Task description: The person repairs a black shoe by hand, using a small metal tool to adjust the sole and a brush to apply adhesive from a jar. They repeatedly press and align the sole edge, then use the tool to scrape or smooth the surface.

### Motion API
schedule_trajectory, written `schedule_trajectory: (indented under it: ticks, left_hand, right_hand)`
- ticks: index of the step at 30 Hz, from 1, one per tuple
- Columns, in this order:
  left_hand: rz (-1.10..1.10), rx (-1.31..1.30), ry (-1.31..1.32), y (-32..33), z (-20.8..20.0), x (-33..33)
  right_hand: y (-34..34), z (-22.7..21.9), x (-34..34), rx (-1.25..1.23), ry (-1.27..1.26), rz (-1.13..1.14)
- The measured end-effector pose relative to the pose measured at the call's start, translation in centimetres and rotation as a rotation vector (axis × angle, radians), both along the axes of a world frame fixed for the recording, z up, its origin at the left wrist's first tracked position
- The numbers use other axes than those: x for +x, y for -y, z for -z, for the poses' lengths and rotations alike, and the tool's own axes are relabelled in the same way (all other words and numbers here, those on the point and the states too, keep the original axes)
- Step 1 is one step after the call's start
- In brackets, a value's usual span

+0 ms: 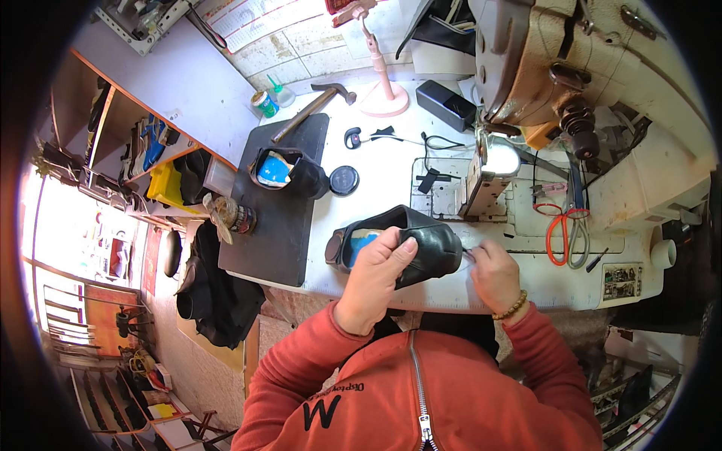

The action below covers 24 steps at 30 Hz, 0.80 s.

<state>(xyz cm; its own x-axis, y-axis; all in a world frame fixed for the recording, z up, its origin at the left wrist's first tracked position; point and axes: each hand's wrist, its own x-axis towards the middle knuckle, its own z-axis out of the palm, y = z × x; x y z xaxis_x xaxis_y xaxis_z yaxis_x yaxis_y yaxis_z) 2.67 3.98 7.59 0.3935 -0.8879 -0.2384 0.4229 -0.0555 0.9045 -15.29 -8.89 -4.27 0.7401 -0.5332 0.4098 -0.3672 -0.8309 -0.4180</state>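
Observation:
A black leather shoe (438, 250) is held just above the near edge of the white table, its opening up and a blue patch showing inside. My left hand (370, 278) is closed on its near side, thumb over the rim. At the shoe's right end my right hand (494, 276) is closed in a pinch. A thin dark thing shows at those fingertips, touching or close to the leather; I cannot tell its kind. The matching black shoe (307, 177) rests on a dark board (272, 233) to the left, with a blue and cream insole visible.
Behind the shoe stands a sewing machine (519, 83). Scissors (558, 239) with orange and grey handles lie right of it. A hammer (304, 114), a round black lid (344, 180), a glue jar (239, 216), a pink stand (383, 98) and a black box (445, 105) surround the work area.

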Motion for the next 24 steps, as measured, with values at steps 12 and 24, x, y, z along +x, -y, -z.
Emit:
schedule_trajectory:
  ticks: [12,24]
  left_hand:
    - [0.142,-0.052,0.229,-0.6,-3.3,-0.4]
    - [-0.08,0.057,0.489,-2.2,-3.7,-0.2]
  right_hand:
    - [-2.8,-6.2,2.1,1.198,0.989,-0.239]
    - [-1.6,-8.3,7.2,1.288,0.804,-0.319]
